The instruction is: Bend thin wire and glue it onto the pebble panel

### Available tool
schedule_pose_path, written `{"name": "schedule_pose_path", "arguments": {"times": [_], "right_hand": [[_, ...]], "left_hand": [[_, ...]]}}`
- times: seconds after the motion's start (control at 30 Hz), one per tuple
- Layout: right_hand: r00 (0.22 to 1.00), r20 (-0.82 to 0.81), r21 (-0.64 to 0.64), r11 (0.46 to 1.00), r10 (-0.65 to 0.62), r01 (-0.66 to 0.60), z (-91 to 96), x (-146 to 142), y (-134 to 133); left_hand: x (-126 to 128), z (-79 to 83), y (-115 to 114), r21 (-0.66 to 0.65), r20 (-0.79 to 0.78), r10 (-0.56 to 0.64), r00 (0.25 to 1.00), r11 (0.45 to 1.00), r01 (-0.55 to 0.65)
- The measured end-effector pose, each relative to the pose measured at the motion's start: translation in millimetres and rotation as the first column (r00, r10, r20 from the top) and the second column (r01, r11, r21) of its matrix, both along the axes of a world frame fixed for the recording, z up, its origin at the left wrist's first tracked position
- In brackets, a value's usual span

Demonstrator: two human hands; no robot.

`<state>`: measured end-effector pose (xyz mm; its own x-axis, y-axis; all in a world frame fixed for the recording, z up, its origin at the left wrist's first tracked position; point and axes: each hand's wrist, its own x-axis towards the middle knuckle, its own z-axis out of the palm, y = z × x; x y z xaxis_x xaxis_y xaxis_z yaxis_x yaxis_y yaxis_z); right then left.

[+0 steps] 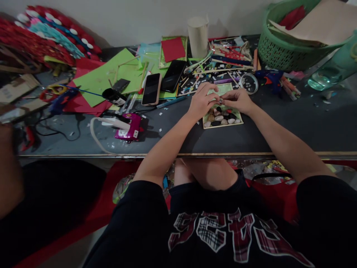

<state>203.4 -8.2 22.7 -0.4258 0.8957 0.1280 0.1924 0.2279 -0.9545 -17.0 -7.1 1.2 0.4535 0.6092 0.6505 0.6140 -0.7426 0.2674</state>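
On the dark table before me lies a small framed panel [222,126] with a pale rim. Several smooth pebbles [219,118] in white, brown and black cover its near half; its far part is light green. My left hand [203,97] is over the panel's left side, fingers curled inward. From the right, my right hand [239,100] meets it, thumb and fingertips pinched together above the pebbles. A small greyish piece [221,100] shows between the fingertips, too small to name. The fingers partly hide the panel's middle.
Behind the panel are scattered paper bits, sticks and a roll of tape [249,83]. Two phones [151,89] and a purple power adapter [128,127] lie left. A blue glue gun [270,79], green basket [292,48] and bottle [331,67] stand right. Another person's arm [9,167] is at far left.
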Motion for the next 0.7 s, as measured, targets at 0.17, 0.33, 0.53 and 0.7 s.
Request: {"name": "schedule_pose_path", "arguments": {"times": [0.17,0.33,0.53,0.7], "right_hand": [[1.000,-0.017,0.007,1.000,0.017,-0.017,-1.4,0.7,1.5],[1.000,-0.022,-0.015,1.000,0.013,-0.013,-0.5,1.7,2.0],[0.997,-0.077,0.010,1.000,-0.021,0.022,3.0,1.1,1.4],[0.995,-0.104,0.009,1.000,-0.003,0.004,6.8,0.7,-0.6]], "left_hand": [[-2.8,-2.7,1.6,0.012,-0.014,-0.016,1.000,1.000,0.016],[-2.8,-1.5,-0.3,0.012,-0.044,-0.039,0.998,0.999,0.039],[-0.3,1.4,-2.7,0.082,-0.051,-0.036,0.998,0.996,0.040],[0.8,2.2,-3.6,0.107,-0.031,-0.031,0.999,0.994,0.034]]}}
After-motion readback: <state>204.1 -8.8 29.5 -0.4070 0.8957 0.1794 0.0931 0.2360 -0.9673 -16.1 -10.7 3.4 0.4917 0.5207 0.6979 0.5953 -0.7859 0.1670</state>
